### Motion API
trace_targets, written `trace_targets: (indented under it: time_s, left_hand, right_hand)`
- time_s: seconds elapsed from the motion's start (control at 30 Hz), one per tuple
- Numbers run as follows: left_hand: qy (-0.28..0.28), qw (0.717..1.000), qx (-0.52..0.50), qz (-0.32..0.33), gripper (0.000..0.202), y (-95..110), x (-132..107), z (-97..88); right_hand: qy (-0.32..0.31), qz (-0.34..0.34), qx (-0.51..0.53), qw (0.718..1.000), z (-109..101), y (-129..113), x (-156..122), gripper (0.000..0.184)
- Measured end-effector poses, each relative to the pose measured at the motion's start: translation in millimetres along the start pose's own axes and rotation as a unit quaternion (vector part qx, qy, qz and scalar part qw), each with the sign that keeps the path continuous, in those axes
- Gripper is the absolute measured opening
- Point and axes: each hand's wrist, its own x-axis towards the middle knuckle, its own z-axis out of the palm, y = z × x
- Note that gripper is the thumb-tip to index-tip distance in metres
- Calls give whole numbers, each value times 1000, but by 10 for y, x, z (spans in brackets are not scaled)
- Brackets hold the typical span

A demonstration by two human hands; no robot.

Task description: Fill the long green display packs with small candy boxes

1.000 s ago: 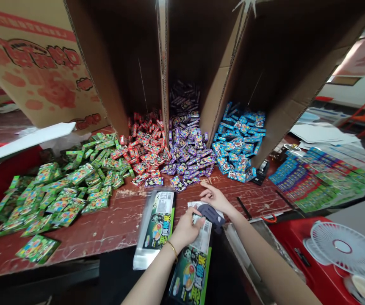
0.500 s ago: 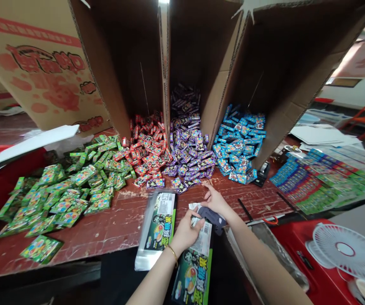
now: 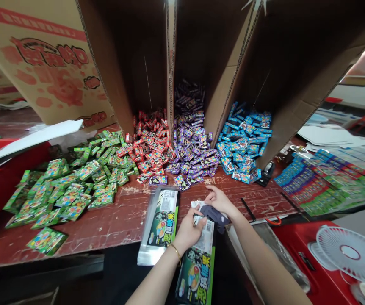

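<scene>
Worn red table (image 3: pixel 112 220), paint scuffed.
Loose packets left to right: green pile (image 3: pixel 71 186), red pile (image 3: pixel 149 148), purple pile (image 3: pixel 192 148), blue pile (image 3: pixel 242 148); the last three spill from open cardboard boxes (image 3: pixel 131 63) at the back. One printed bag (image 3: pixel 160 224) lies flat at the front edge.

- Three boxes (image 3: pixel 208 51) stood at the back of the table (image 3: pixel 112 224), candy heaps (image 3: pixel 192 148) before them.
- Loose packets (image 3: pixel 74 182) lay left, stacked packs (image 3: pixel 325 178) right.
- Two bags (image 3: pixel 160 224) lay at the front edge.
</scene>
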Motion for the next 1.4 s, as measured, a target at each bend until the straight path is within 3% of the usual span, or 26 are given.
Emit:
trace_targets:
  time_s: [0.27, 0.47, 0.6, 0.73, 0.83, 0.97, 1.2, 1.4]
  left_hand:
    - [1, 1000, 0, 2, 10, 13, -12, -8]
    - [5, 1000, -5, 5, 10, -29, 1, 2]
    - [14, 1000, -16, 11, 10, -17, 1, -9]
    - [36, 999, -31, 24, 11, 177, -60, -70]
    - [46, 997, -38, 43, 12, 450, -156, -157]
    - [52, 997, -15, 53, 14, 739, -359, -270]
    - [95, 994, 39, 32, 30, 761, -642, -316]
    - [108, 993, 45, 24, 25, 801, -654, -340]
  right_hand:
    - [20, 2, 142, 990, 57, -27, -4, 57]
    - [96, -63, 218, 969, 45, -175, -25, 55]
    - [154, -77, 296, 939, -99, -182, -351, 60]
    - [159, -39, 377, 912, -171, -236, -846, 76]
    - [184, -68, 370, 908, -107, -473, -1098, 83]
    - [209, -143, 317, 914, 89, -816, -1206, 82]
    - [151, -152, 279, 936, 408, -868, -1353, 81]
    - [206, -194, 209, 936, 507, -839, -1467, 74]
